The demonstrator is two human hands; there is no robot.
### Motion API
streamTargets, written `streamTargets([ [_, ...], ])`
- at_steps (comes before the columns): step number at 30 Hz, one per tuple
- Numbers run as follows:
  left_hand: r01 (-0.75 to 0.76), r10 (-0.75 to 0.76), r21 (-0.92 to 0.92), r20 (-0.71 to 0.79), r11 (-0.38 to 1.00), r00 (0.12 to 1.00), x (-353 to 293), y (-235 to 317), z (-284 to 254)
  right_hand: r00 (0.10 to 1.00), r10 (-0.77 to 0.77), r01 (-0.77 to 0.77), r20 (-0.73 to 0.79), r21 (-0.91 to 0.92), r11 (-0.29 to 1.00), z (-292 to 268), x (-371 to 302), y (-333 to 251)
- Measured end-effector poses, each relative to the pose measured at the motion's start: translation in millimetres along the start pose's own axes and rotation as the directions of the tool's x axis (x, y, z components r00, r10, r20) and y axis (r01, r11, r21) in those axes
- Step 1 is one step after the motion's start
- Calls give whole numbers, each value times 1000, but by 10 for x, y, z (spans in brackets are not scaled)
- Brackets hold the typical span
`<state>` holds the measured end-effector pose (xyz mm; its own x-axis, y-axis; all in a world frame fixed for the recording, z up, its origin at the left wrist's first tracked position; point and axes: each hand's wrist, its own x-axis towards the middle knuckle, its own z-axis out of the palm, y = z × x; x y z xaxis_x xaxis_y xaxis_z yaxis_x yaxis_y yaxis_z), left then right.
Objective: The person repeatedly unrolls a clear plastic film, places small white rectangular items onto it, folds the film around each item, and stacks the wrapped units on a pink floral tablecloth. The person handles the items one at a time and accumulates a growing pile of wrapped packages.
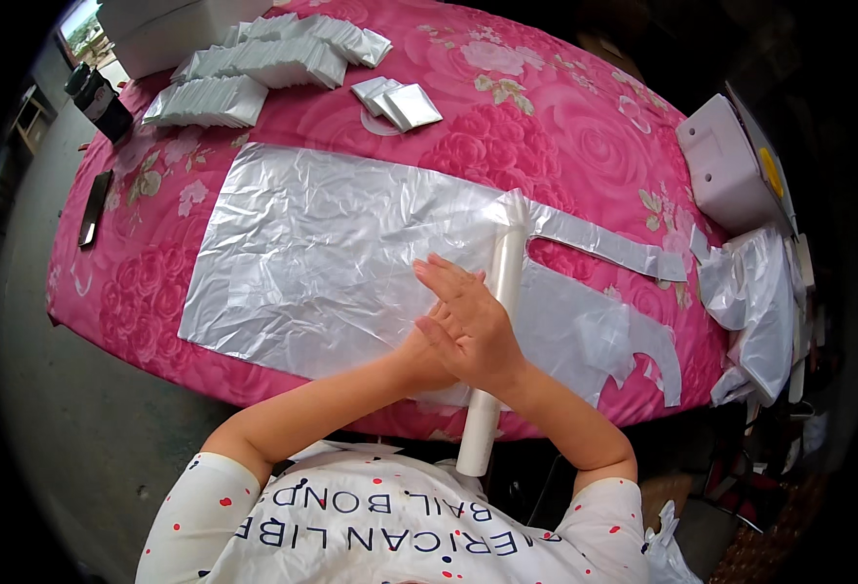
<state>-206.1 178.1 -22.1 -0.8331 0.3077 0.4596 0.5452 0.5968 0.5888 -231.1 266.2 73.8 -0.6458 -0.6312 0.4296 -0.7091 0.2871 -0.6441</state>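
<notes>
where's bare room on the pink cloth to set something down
Free: the cloth between the folded white packets and the plastic sheet, and the left strip beside the dark flat object. Crowded: the far-left corner with packet stacks, the right edge by the white box.

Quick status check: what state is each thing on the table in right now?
Plastic sheet: spread flat, wrinkled, partly rolled at its right end.
White tube: lying across the sheet, sticking out past the table edge.
Left hand: under the right hand, mostly hidden.
Right hand: flat, fingers extended.
Folded packets: stacked in rows.
</notes>
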Motion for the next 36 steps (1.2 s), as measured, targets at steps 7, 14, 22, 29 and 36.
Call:
streamTargets([
  [7,463,-501,-844,286,272,817,747,-192,-234,993,115,-100,40,-272,957,-594,-939,363],
  [14,473,-606,-839,529,-269,594,945,-301,-452,966,65,16,250,-307,951,-516,-804,418],
  [22,423,-725,-891,183,163,664,242,-704,-1505,832,-248,193,496,160,968,640,194,-229],
  [29,479,-806,-791,-30,381,592,-1261,-743,-2305,839,-350,229,416,314,922,799,554,-157],
  [36,552,-830,-688,-134,472,542,-2112,-180,-2430,832,-355,453,427,-152,878,1480,976,-75],
])
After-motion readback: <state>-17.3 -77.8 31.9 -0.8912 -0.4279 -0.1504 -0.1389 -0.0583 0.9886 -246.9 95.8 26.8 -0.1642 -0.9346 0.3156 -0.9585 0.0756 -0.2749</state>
